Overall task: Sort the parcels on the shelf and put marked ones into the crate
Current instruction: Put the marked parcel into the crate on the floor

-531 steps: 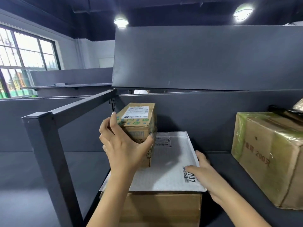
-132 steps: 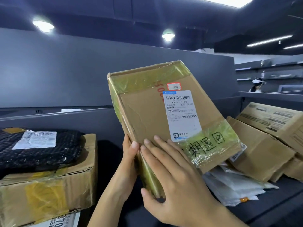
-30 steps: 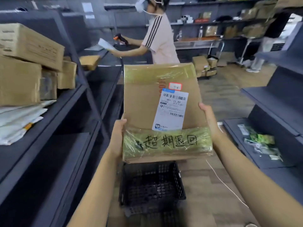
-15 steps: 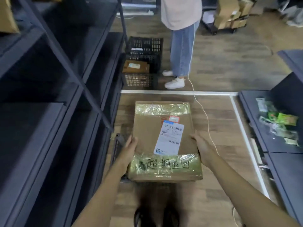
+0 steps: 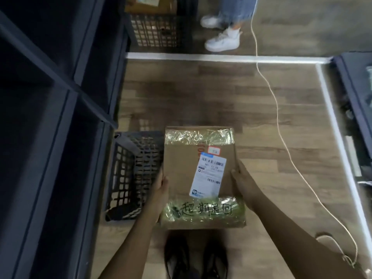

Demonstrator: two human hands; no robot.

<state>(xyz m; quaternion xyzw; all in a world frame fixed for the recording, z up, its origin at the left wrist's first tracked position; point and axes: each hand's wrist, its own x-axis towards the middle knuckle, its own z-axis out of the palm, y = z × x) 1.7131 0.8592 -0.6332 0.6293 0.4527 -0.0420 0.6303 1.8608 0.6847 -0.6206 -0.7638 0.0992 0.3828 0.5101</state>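
I hold a flat cardboard parcel (image 5: 181, 174) level in front of me, above the floor. It has a white shipping label, a small red sticker and black handwriting on the greenish tape along its near edge. My left hand (image 5: 161, 188) grips its left side and my right hand (image 5: 241, 180) grips its right side. A black plastic crate (image 5: 128, 174) stands on the floor to the left of the parcel, against the shelf base. The parcel covers the crate's right part.
Dark grey shelving (image 5: 50, 137) runs along the left. A second black crate (image 5: 159, 27) holding a brown box stands farther ahead. Another person's legs and white shoes (image 5: 221, 39) are behind a white floor line. A thin cord (image 5: 281, 121) trails across the wooden floor.
My view has tilted further down. The parcel has come lower and nearer to the floor beside the crate, and more of the crate's left side shows now. Both hands keep the same grip.
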